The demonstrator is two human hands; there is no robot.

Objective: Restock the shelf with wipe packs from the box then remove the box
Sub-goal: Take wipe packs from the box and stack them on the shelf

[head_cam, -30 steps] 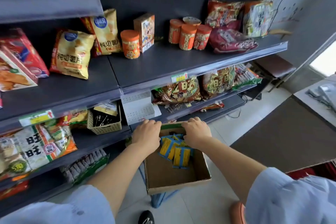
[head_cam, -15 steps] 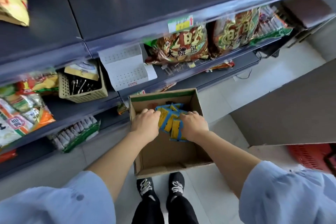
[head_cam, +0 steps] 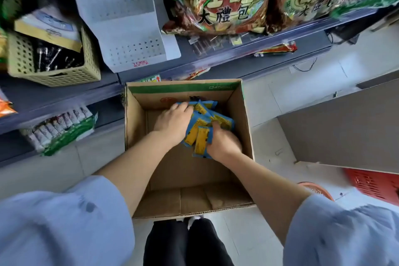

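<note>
An open cardboard box [head_cam: 133, 127] stands on the floor in front of the shelves. Inside it lie several blue-and-yellow wipe packs [head_cam: 201, 124], bunched together at the far end. My left hand [head_cam: 172, 123] reaches into the box and its fingers curl over the left side of the bunch. On the right side, my right hand [head_cam: 222, 142] grips the bunch, with packs fanning out above its fingers. Both hands press the packs between them. The near half of the box floor is bare.
Dark shelves [head_cam: 64, 95] rise beyond the box. A beige basket [head_cam: 54, 71], a white perforated holder [head_cam: 129, 34] and large snack bags [head_cam: 226, 0] sit on them. A red basket [head_cam: 375, 185] stands at the right, under a brown panel [head_cam: 345, 127].
The view has tilted down from the shelves onto the box. My hands went from the box's far rim into the box and closed round the wipe packs from both sides.
</note>
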